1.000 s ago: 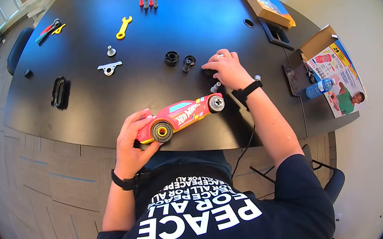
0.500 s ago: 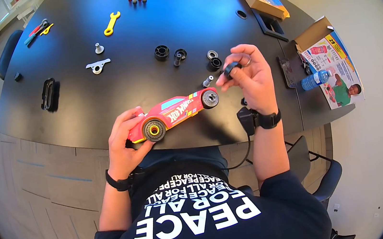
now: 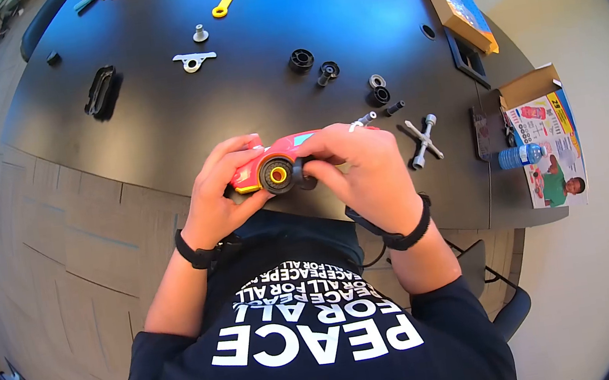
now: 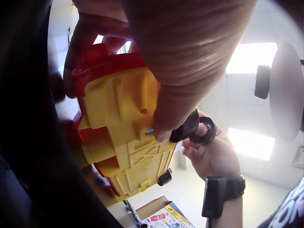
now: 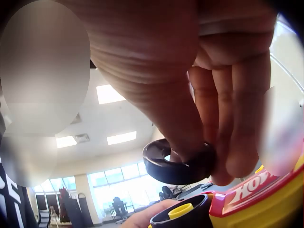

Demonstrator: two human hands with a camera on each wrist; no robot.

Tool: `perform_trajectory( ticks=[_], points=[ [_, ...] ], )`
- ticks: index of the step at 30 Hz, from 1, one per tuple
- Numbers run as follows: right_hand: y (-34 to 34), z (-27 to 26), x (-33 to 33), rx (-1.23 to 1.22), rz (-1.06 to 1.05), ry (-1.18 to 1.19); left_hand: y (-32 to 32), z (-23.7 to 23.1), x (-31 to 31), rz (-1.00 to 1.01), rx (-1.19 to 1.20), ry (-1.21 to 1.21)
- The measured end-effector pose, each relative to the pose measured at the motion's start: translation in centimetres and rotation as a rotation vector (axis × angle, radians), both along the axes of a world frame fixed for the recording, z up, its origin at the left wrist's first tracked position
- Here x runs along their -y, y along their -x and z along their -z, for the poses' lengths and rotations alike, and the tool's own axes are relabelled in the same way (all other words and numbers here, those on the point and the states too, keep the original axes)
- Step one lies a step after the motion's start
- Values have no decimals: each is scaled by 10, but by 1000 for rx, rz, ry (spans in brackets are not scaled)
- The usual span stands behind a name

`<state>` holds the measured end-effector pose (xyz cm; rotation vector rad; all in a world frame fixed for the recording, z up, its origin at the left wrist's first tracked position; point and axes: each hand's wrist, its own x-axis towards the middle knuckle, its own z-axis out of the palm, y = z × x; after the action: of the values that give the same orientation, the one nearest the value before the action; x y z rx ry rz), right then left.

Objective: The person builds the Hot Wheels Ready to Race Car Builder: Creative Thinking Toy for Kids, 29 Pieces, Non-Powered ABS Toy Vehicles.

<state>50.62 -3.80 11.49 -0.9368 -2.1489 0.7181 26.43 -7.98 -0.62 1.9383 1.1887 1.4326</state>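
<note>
The left hand (image 3: 231, 188) grips the rear of a red toy car (image 3: 247, 176), its thumb low beside the rear wheel (image 3: 276, 175). In the left wrist view the car's yellow underside (image 4: 128, 128) faces the camera, with the left thumb pressed on it. The right hand (image 3: 363, 171) pinches a black ring (image 3: 305, 173) between thumb and fingers, close beside that rear wheel. The right wrist view shows the black ring (image 5: 178, 166) just above the wheel with a yellow hub (image 5: 181, 210), apart from it. The right hand covers the car's front in the head view.
Black round parts (image 3: 301, 60) and a grey cross-shaped wrench (image 3: 424, 142) lie beyond the hands. Farther off are a white bracket (image 3: 194, 61), a yellow wrench (image 3: 227, 1) and a black tray-like part (image 3: 102, 92). A water bottle (image 3: 521, 155) and a printed box (image 3: 551, 150) are at right.
The right hand first reached among the black parts, then lifted a black ring and brought it left to the rear wheel. The left hand has kept its grip on the car.
</note>
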Motion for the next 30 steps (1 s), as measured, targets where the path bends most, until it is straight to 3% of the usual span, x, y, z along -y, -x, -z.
perform_trajectory(
  ticks=[7, 23, 26, 30],
  points=[
    [17, 4, -15, 74, -167, -79, 1, -1, 0, -10, 19, 7],
    [24, 24, -8, 130, -234, -234, 5, 1, -1, 34, 9, -2],
    [16, 34, -9, 42, -233, -165, 5, -1, -2, 38, 7, -5],
    [8, 35, -2, -123, -111, 110, 3, 1, -2, 26, 10, -12]
  ],
)
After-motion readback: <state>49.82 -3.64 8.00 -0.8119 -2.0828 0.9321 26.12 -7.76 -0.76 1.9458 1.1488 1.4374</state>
